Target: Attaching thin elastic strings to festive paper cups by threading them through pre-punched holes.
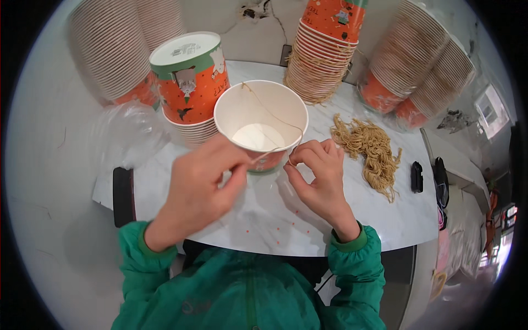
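White marbled table (396, 225) against a pale, cracked wall (234, 41)

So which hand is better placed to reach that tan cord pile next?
Probably the right hand: it sits beside the cord pile, while the left hand is farther off. Both seem to pinch a thin strand.
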Available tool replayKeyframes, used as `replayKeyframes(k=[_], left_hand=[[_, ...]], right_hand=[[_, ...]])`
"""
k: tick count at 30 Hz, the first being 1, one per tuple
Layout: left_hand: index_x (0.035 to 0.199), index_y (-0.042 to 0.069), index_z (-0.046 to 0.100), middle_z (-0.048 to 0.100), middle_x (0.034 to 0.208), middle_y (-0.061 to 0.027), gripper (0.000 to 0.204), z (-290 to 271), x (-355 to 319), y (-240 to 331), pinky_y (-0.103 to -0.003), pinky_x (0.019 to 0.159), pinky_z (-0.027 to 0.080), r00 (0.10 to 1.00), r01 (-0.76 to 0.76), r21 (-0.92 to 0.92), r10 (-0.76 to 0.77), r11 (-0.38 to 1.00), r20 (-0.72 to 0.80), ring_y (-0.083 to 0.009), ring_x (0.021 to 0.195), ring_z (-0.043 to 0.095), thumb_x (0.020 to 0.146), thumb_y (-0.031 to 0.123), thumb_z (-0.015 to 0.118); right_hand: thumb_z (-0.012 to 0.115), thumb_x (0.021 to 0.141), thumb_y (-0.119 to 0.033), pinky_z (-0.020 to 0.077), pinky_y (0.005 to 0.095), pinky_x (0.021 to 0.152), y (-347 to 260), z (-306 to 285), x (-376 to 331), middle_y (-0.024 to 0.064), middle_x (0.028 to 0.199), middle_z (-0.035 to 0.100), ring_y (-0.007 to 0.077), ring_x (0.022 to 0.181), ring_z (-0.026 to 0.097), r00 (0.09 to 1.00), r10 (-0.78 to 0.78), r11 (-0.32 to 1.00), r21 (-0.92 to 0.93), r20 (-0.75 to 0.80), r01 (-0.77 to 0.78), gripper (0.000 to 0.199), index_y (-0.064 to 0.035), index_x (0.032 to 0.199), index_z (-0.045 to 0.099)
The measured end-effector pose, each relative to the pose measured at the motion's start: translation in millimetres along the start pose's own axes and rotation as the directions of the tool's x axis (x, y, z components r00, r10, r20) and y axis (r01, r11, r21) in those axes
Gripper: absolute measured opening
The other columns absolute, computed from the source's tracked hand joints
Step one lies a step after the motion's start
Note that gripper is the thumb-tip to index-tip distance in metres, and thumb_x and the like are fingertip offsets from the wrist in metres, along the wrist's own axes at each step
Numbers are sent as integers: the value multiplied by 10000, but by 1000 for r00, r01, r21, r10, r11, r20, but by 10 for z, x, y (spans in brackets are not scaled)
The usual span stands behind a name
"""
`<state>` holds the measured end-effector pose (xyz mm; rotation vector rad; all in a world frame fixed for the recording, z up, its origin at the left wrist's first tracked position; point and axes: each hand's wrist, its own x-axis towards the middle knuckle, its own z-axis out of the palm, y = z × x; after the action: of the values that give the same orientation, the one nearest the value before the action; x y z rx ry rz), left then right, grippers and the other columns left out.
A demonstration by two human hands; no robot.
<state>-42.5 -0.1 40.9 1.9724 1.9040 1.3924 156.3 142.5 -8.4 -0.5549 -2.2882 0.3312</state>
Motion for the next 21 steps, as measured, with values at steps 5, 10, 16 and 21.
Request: replayKeyframes(k=[5, 10, 16, 21], left_hand=[[961, 2, 708, 625, 865, -10, 58, 380, -493, -90, -241, 587, 424, 973, 193, -335, -224, 922, -55, -57, 693, 539, 914, -33, 701], [993, -17, 707, 641, 904, 30, 49, 779, -522, -141, -208, 629, 429, 878, 400, -719, -464, 568, 122, -14, 743, 533, 961, 19, 706], [1028, -13, 703, 647, 887, 23, 76, 906, -512, -130, -215, 628, 449, 906, 371, -635, -414, 678, 87, -22, 726, 542, 975, 40, 696], [1064, -19, 699, 660, 851, 25, 122, 864, -413, -116, -220, 599, 436, 898, 333, -624, -440, 707, -19, -26, 703, 539, 976, 66, 707]], right_hand=[[784, 799, -30, 392, 371, 903, -37, 96, -12, 28, 1007, 663, 237, 980, 558, 1000, 18, 969, 248, 7, -19, 160, -76, 883, 656], [797, 839, -76, 424, 377, 918, -16, 160, -153, 72, 1017, 642, 257, 1025, 566, 987, 146, 863, 479, 69, -161, 127, -57, 899, 686], [795, 855, -68, 441, 370, 933, -110, 229, -199, 91, 1011, 638, 256, 1048, 574, 968, 229, 759, 604, 101, -243, 123, -41, 906, 687], [796, 828, -45, 435, 379, 878, -99, 203, -229, 88, 1016, 626, 278, 998, 560, 989, 148, 906, 403, -10, -132, 137, -50, 907, 683]])
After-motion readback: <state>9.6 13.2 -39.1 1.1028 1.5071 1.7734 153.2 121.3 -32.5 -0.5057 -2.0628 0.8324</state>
